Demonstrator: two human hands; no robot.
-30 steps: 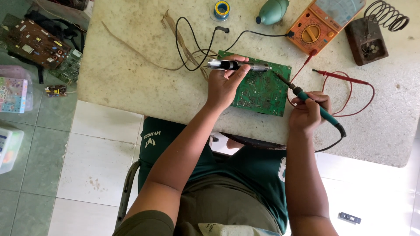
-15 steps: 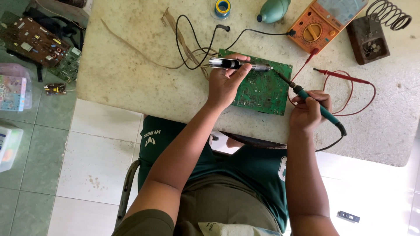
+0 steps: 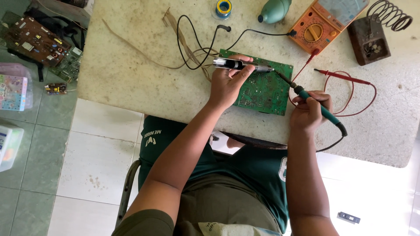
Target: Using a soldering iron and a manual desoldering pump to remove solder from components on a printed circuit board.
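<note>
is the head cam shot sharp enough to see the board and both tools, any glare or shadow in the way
Head view: even daylight, no harsh glare; the green circuit board is sharp, though its fine parts are too small to read. The left hand holds a silver pen-like tool, the right hand a green soldering iron; both are crisp, with only soft shadows beneath them.

Green circuit board (image 3: 261,89), pale speckled tabletop (image 3: 131,83). Silver-black desoldering pump (image 3: 242,65). Teal soldering iron (image 3: 316,106), black cable. Orange multimeter (image 3: 323,22), red probe leads (image 3: 350,87). Blue-yellow solder spool (image 3: 224,7). Dark green shirt (image 3: 245,170), white logo.
</note>
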